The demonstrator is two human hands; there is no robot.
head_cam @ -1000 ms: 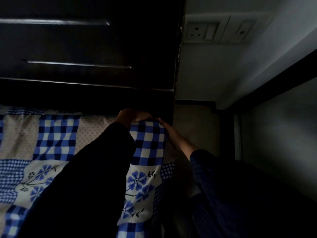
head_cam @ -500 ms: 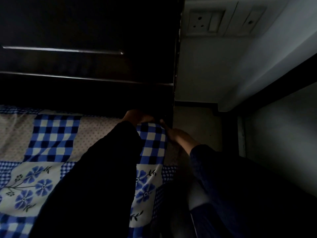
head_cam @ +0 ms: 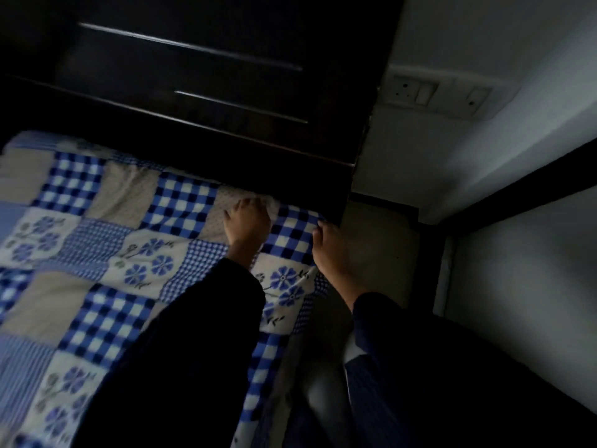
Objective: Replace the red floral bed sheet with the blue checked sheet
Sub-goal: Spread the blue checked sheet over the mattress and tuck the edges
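The blue checked sheet [head_cam: 106, 253], a patchwork of blue checks, dotted beige squares and blue flowers, covers the bed up to the dark headboard. My left hand [head_cam: 247, 223] lies on its far right corner with fingers bent into a bunched fold of the cloth by the headboard. My right hand [head_cam: 329, 247] pinches the sheet's right edge at the corner, just beside the bed frame. No red floral sheet is in view.
A dark wooden headboard [head_cam: 200, 101] with pale trim lines rises behind the bed. Right of it is a strip of beige floor [head_cam: 374, 240], a white wall with a switch and socket panel [head_cam: 433, 92], and a dark-framed panel [head_cam: 523, 260].
The view has swung left and down, showing more of the bed. My left hand came back from the headboard gap onto the sheet's top, and my right hand stayed at the corner edge.
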